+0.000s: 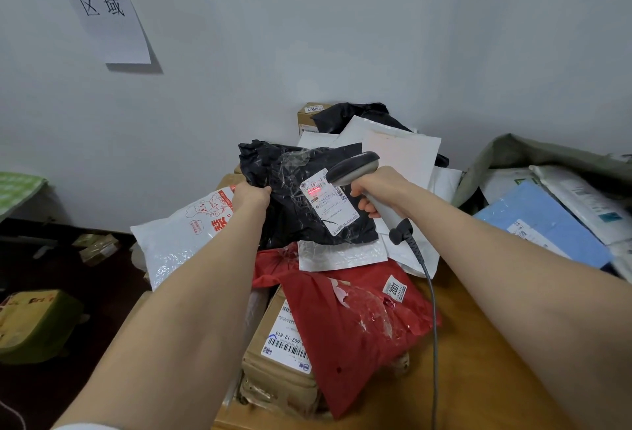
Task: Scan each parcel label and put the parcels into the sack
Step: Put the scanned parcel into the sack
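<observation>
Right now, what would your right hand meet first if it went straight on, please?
Probably the label on the black parcel, just ahead of the right hand and its scanner; depth is hard to judge.

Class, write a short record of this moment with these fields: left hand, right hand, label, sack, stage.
left hand: grips the black parcel by its edge
right hand: holds the scanner, aimed at the label
label: white, on the black parcel, red scan light on it
sack: grey-green, at the right, blue parcel inside
stage: scanning; black parcel not yet in the sack
</observation>
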The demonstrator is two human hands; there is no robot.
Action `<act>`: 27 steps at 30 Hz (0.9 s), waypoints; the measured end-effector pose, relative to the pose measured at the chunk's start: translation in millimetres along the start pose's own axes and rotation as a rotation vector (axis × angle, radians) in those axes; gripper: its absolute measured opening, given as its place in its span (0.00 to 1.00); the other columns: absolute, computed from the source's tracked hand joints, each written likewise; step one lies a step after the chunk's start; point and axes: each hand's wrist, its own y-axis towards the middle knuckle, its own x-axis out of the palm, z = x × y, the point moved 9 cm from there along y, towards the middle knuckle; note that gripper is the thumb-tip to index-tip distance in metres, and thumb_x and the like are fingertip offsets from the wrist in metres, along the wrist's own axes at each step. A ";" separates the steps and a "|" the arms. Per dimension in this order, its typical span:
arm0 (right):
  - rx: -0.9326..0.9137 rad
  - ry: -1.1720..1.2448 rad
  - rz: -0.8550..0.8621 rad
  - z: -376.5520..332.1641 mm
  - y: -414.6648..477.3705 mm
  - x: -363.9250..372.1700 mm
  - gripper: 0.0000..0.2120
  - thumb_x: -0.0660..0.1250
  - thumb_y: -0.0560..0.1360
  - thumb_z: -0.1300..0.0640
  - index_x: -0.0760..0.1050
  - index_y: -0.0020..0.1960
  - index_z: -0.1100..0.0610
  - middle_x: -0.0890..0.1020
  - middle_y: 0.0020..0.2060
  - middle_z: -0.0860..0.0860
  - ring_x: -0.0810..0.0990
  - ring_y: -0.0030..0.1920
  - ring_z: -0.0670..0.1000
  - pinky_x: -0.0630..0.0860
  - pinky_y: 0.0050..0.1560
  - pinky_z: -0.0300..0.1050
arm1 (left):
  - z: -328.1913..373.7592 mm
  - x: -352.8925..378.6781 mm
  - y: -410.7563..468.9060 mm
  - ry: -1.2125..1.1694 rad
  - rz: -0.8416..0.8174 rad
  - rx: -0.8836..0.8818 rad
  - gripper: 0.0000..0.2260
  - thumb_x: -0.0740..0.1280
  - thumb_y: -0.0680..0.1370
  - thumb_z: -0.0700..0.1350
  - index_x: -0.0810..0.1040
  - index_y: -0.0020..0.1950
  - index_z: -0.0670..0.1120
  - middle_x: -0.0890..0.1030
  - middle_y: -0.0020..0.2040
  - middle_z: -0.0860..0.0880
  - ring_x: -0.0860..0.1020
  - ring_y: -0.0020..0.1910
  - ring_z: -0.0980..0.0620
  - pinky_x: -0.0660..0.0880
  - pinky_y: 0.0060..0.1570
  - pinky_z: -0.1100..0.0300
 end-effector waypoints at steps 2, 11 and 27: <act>0.007 0.001 -0.007 0.6 -0.5 0.9 0.03 0.65 0.73 0.64 0.73 0.47 0.60 0.74 0.30 0.55 0.70 0.24 0.47 0.70 0.28 0.36 | 1.1 -0.3 -0.8 0.002 -0.005 0.008 0.14 0.69 0.77 0.44 0.73 0.60 0.42 0.78 0.53 0.41 0.77 0.53 0.40 0.75 0.54 0.50; 0.002 0.027 -0.022 2.9 5.9 6.2 0.01 0.66 0.73 0.64 0.75 0.44 0.61 0.76 0.29 0.55 0.72 0.26 0.49 0.73 0.32 0.41 | 3.5 -5.2 -5.6 -0.025 -0.013 0.020 0.15 0.68 0.77 0.43 0.72 0.62 0.42 0.77 0.50 0.44 0.74 0.47 0.45 0.74 0.50 0.52; 0.026 0.466 -0.003 37.4 33.9 -56.3 0.01 0.66 0.75 0.65 0.74 0.45 0.63 0.75 0.30 0.57 0.71 0.25 0.49 0.73 0.29 0.41 | 16.7 -4.5 -59.7 -0.445 0.252 -0.009 0.04 0.64 0.72 0.43 0.75 0.46 0.46 0.76 0.38 0.51 0.74 0.39 0.51 0.72 0.43 0.57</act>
